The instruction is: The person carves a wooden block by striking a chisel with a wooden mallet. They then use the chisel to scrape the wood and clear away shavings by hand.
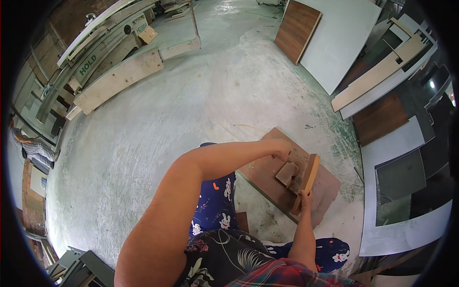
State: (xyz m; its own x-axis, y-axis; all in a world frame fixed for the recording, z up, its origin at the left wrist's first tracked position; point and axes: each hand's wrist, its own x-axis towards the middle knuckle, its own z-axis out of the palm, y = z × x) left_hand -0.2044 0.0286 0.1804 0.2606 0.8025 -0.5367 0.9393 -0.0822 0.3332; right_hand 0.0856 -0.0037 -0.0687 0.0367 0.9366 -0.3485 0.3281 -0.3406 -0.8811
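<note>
A long light-brown wooden strip stands on its edge, slanting across a reddish-brown board on the floor. Around the strip's near end my right hand is closed. My left hand is over the board's far part, beyond the strip's left side; its fingers curl downward, and what they hold, if anything, is too small to make out. Between my hands, left of the strip, lies a brown block. Small bits of debris are scattered on the board around it.
A large machine with a wooden beam stands at the upper left. Panels and frames lean or lie along the right. Another person is at the far left edge. Dark boards lie at the lower left.
</note>
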